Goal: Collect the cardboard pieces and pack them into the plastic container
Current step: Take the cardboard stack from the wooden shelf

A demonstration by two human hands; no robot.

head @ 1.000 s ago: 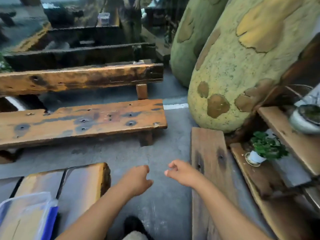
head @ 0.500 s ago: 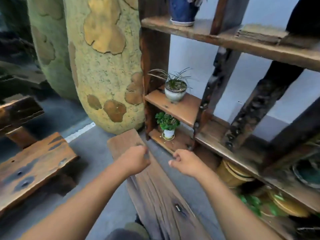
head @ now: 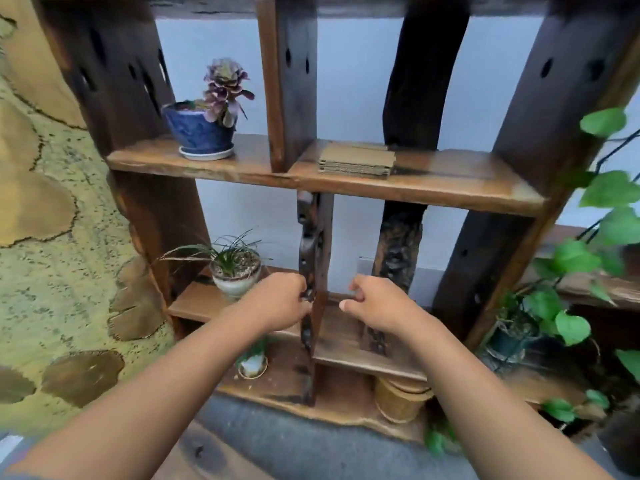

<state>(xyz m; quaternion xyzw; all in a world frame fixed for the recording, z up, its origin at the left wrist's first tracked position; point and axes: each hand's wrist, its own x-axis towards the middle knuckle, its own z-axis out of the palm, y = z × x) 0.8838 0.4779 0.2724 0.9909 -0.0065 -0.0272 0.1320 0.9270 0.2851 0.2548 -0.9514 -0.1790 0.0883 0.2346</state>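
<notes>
Corrugated brown cardboard pieces (head: 356, 161) lie in a flat, squared-up stack on the upper board of the dark wooden shelf unit (head: 433, 188), just right of the short upright post and well to the right of the blue succulent pot (head: 199, 133). The stack's long side runs left to right along the shelf, its near edge facing the person.

Both hands hang well below it, at the height of the next shelf down. The left hand (head: 277, 303) is curled loosely, fingers folded in and holding nothing, just beside the small grass pot (head: 235, 271). The right hand (head: 377, 303) is also half-curled and empty, thumb forward.

The stack sits above and slightly away from both, almost directly over the right hand, so that one looks the nearer; a straight lift up and forward would bring it to the front edge. The plastic container is not in view from here.
</notes>
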